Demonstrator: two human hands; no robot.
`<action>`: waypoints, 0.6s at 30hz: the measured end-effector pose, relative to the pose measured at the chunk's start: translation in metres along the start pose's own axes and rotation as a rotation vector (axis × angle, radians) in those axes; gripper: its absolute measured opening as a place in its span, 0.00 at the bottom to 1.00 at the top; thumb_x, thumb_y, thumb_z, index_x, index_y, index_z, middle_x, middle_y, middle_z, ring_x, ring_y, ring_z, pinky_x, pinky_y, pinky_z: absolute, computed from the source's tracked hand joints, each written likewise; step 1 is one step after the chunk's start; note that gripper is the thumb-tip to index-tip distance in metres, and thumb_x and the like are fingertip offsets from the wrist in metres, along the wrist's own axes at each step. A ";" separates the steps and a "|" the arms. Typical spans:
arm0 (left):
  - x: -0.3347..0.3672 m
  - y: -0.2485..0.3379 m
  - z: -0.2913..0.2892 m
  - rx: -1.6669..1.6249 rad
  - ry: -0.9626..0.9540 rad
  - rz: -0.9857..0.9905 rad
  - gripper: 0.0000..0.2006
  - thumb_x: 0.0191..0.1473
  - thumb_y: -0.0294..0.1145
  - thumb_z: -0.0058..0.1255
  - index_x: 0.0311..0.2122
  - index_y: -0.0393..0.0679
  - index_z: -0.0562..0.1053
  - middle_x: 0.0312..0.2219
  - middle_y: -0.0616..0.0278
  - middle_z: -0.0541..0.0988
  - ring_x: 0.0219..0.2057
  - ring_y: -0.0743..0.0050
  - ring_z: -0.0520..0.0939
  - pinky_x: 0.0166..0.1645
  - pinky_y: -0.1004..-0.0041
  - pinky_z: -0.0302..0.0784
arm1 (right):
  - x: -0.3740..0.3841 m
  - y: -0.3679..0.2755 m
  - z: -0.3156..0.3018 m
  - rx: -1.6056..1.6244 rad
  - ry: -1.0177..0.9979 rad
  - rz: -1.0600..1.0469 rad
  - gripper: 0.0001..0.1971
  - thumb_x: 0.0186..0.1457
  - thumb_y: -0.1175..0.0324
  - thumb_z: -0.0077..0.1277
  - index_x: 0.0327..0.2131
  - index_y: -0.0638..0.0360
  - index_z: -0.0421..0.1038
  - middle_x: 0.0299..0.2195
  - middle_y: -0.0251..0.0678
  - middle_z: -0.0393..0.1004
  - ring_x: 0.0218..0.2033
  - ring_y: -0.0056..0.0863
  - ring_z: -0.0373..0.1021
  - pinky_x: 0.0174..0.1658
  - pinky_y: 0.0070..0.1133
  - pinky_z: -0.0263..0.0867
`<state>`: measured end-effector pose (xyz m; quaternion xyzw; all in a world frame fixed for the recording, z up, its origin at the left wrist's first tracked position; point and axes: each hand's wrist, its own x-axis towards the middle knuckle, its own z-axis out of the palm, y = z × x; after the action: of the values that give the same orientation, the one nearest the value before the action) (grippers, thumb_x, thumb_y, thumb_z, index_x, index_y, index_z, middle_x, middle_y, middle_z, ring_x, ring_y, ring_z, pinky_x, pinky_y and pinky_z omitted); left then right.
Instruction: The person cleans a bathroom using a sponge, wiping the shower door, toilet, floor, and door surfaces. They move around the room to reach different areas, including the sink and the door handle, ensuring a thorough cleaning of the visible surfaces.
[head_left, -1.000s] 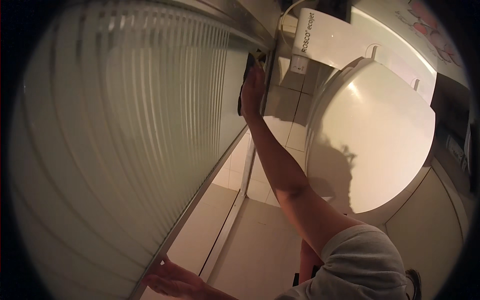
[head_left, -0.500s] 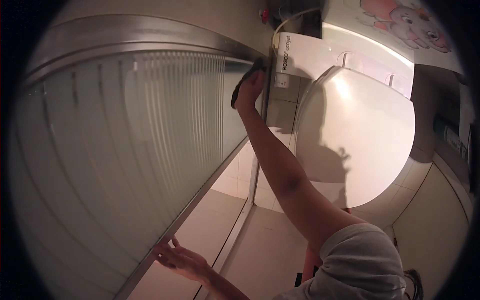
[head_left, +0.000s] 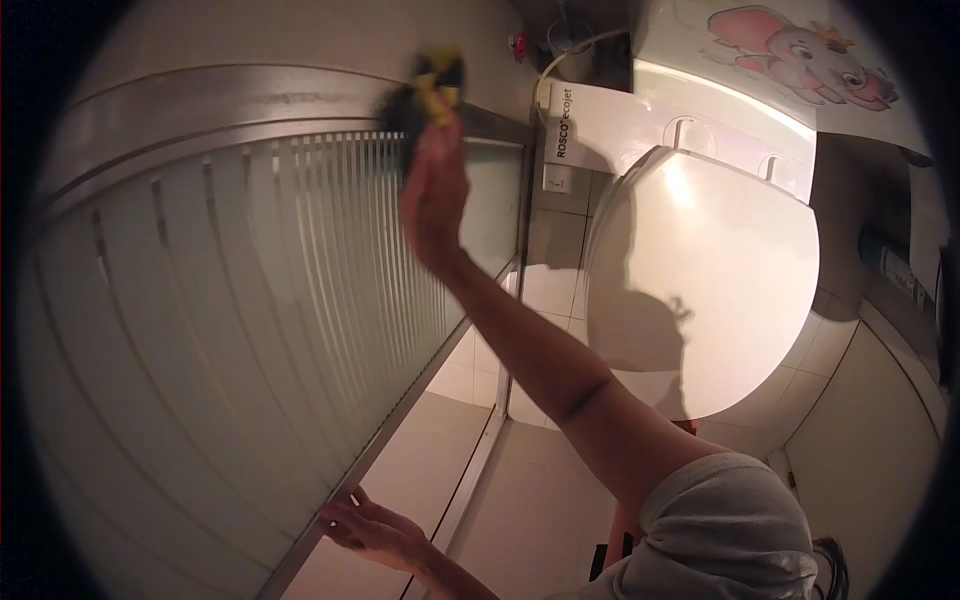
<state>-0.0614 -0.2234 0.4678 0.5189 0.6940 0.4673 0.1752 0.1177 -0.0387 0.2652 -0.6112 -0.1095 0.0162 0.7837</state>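
Observation:
A shower door of ribbed, frosted glass (head_left: 230, 290) in a metal frame fills the left side. My right hand (head_left: 435, 195) is raised in front of its upper part, closed on a dark cleaning pad with yellow parts (head_left: 438, 85). Motion blurs the pad, so its exact kind is unclear. It overlaps the metal top rail (head_left: 240, 95), though whether it touches the rail I cannot tell. Lower down, my left hand (head_left: 375, 530) grips the door's metal side edge, its fingers partly hidden behind the frame.
To the right stands a toilet with its white lid (head_left: 720, 280) down. A white box-like unit (head_left: 590, 125) with a hose sits beside the lid's hinges. A red valve knob (head_left: 518, 45) is on the wall. A metal floor track (head_left: 475, 460) crosses the tiled floor (head_left: 530, 480).
My right hand has swept left and up with the pad, from the glass's right end toward the top rail; the pad's yellow parts now show. My left hand still grips the door edge.

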 end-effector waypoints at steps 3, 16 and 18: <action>-0.003 0.005 0.010 -0.027 0.011 0.016 0.22 0.58 0.41 0.42 0.50 0.35 0.59 0.46 0.50 0.68 0.49 0.61 0.69 0.57 0.64 0.61 | -0.008 0.094 -0.014 -0.176 0.147 0.091 0.12 0.60 0.71 0.36 0.44 0.64 0.65 0.30 0.42 0.69 0.26 0.26 0.65 0.34 0.23 0.62; 0.006 -0.038 -0.046 0.465 0.051 0.494 0.17 0.55 0.38 0.49 0.45 0.39 0.69 0.40 0.56 0.75 0.36 0.65 0.76 0.42 0.69 0.73 | -0.010 0.331 -0.067 -0.305 0.036 0.986 0.20 0.59 0.59 0.32 0.45 0.62 0.66 0.40 0.45 0.70 0.40 0.36 0.66 0.43 0.29 0.60; 0.004 -0.038 -0.061 0.188 -0.079 0.254 0.21 0.55 0.30 0.48 0.53 0.38 0.63 0.46 0.54 0.71 0.38 0.64 0.75 0.44 0.69 0.73 | -0.012 0.332 -0.069 -0.267 0.096 1.077 0.21 0.59 0.58 0.32 0.46 0.62 0.66 0.41 0.44 0.70 0.40 0.35 0.66 0.44 0.29 0.60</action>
<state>-0.1282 -0.2490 0.4682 0.6345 0.6560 0.3983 0.0924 0.1551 -0.0227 -0.0715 -0.6750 0.2532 0.3727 0.5843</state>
